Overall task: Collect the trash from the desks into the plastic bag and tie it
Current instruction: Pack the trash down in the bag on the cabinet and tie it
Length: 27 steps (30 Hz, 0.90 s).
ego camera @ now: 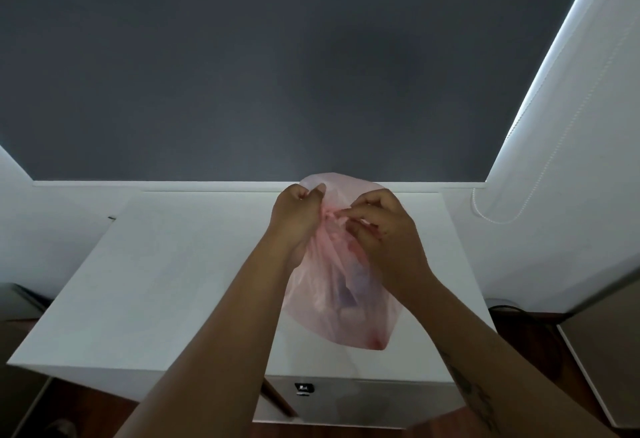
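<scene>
two bare forearms reach away over a white bench. left hand and right hand pinch the gathered neck of a thin pink plastic bag at the bench's far right. tying is underway; next, likely pulling the knot tight.

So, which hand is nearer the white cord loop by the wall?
Right. The right hand pinches the pink bag on the side toward the cord loop; the left hand grips it on the far side.

Tabletop: open surface L of plastic bag, narrower strip on R. Rear: wall blocks; blind cord hangs near R-rear corner.
</scene>
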{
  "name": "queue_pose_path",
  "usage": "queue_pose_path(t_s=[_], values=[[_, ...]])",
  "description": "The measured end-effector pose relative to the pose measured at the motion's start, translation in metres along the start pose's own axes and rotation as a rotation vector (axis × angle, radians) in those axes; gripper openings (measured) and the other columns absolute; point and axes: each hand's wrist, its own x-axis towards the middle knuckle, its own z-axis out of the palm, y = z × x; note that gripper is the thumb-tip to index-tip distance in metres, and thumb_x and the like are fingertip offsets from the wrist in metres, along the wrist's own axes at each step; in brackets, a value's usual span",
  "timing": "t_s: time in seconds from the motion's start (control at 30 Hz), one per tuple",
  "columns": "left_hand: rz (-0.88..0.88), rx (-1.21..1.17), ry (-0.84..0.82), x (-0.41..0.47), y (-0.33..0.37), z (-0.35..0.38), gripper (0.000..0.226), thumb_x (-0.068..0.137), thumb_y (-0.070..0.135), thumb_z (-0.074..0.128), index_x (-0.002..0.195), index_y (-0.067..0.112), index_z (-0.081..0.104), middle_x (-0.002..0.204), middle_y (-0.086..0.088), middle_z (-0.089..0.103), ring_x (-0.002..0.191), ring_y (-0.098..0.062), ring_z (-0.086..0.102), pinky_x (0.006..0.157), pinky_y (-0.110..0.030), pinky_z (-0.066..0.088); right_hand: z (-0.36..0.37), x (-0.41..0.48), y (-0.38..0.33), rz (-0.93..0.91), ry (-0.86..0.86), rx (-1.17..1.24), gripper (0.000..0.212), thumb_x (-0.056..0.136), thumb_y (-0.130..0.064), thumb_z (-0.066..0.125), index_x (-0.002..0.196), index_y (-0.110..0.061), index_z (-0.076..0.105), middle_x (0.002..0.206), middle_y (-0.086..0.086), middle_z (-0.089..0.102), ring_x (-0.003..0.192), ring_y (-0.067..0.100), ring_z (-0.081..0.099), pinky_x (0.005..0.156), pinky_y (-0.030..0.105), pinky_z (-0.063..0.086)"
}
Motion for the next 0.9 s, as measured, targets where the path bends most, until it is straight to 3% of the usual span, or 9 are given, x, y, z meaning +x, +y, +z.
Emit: queue_pose_path(t_s=[0.1, 0.17, 0.3, 0.43, 0.53, 0.7, 0.77, 0.83, 0.9], values=[[-0.059, -0.183, -0.032, -0.003, -0.004, -0.004, 0.031, 0.096, 0.042, 0.055, 0.081, 0.016, 0.052, 0.075, -0.006, 0.063, 0.055, -0.019, 0.056, 0.056, -0.028, 0.048, -0.005, 0.001, -0.009, 0.353, -0.028, 0.305, 0.014, 0.096, -0.020, 0.057, 0.094, -0.022, 0.070, 0.097, -0.017, 0.066, 0.089, -0.003, 0.061, 0.078, 0.005, 0.047], [-0.135, -0.328, -0.041, -0.007, -0.007, -0.006, 0.028, 0.099, 0.038, 0.054, 0.082, 0.015, 0.055, 0.072, -0.007, 0.067, 0.054, -0.019, 0.060, 0.055, -0.029, 0.050, -0.008, -0.001, -0.012, 0.503, -0.016, 0.539, 0.018, 0.099, -0.026, 0.052, 0.101, -0.021, 0.069, 0.102, -0.014, 0.071, 0.095, 0.007, 0.067, 0.083, 0.021, 0.056], [-0.164, -0.460, 0.135, -0.008, -0.019, -0.008, 0.026, 0.100, 0.033, 0.052, 0.082, 0.014, 0.050, 0.081, -0.010, 0.071, 0.073, -0.027, 0.066, 0.076, -0.041, 0.057, -0.012, -0.004, -0.012, 0.636, 0.019, 0.835, 0.016, 0.101, -0.028, 0.048, 0.107, -0.019, 0.060, 0.106, -0.003, 0.073, 0.096, 0.018, 0.071, 0.082, 0.034, 0.059], [-0.070, -0.490, 0.375, -0.007, -0.031, -0.019, 0.024, 0.102, 0.031, 0.047, 0.085, 0.014, 0.043, 0.072, -0.011, 0.069, 0.066, -0.025, 0.062, 0.071, -0.037, 0.055, -0.018, -0.001, -0.007, 0.757, 0.137, 1.009, 0.019, 0.103, -0.022, 0.045, 0.092, -0.012, 0.056, 0.088, 0.012, 0.071, 0.084, 0.026, 0.070, 0.083, 0.039, 0.058], [-0.079, -0.519, 0.494, -0.003, -0.042, -0.027, 0.025, 0.103, 0.029, 0.047, 0.083, 0.015, 0.041, 0.062, -0.006, 0.062, 0.063, -0.020, 0.058, 0.074, -0.033, 0.051, -0.023, -0.001, 0.003, 0.782, 0.270, 1.122, 0.024, 0.103, -0.018, 0.044, 0.081, -0.010, 0.052, 0.068, 0.007, 0.058, 0.073, 0.024, 0.064, 0.084, 0.041, 0.056], [0.011, -0.305, 0.508, -0.002, -0.061, -0.022, 0.029, 0.102, 0.035, 0.045, 0.084, 0.013, 0.039, 0.077, -0.014, 0.063, 0.071, -0.025, 0.057, 0.065, -0.031, 0.047, -0.027, -0.004, 0.014, 0.754, 0.325, 0.923, 0.024, 0.103, -0.023, 0.045, 0.084, -0.009, 0.050, 0.067, 0.007, 0.054, 0.068, 0.022, 0.062, 0.079, 0.042, 0.057], [0.094, -0.187, 0.457, -0.007, -0.066, -0.019, 0.031, 0.101, 0.040, 0.043, 0.089, 0.012, 0.041, 0.085, -0.014, 0.064, 0.077, -0.024, 0.058, 0.065, -0.032, 0.045, -0.031, -0.005, 0.013, 0.712, 0.243, 0.661, 0.022, 0.101, -0.030, 0.047, 0.092, -0.012, 0.054, 0.077, 0.003, 0.062, 0.081, 0.020, 0.066, 0.091, 0.045, 0.055], [0.174, -0.164, 0.391, -0.015, -0.067, -0.017, 0.028, 0.099, 0.041, 0.048, 0.096, 0.014, 0.044, 0.091, -0.003, 0.062, 0.084, -0.018, 0.058, 0.072, -0.032, 0.047, -0.027, -0.007, 0.011, 0.621, 0.055, 0.399, 0.022, 0.093, -0.043, 0.054, 0.109, -0.028, 0.057, 0.097, -0.015, 0.067, 0.104, 0.016, 0.063, 0.100, 0.041, 0.048], [0.291, -0.032, 0.384, -0.016, -0.068, -0.016, 0.031, 0.093, 0.045, 0.057, 0.112, 0.022, 0.048, 0.110, 0.005, 0.055, 0.103, -0.017, 0.052, 0.092, -0.038, 0.047, -0.015, -0.010, 0.006, 0.479, -0.148, 0.182, 0.055, 0.083, -0.056, 0.064, 0.132, -0.041, 0.045, 0.131, -0.014, 0.053, 0.121, 0.013, 0.051, 0.102, 0.039, 0.045]])
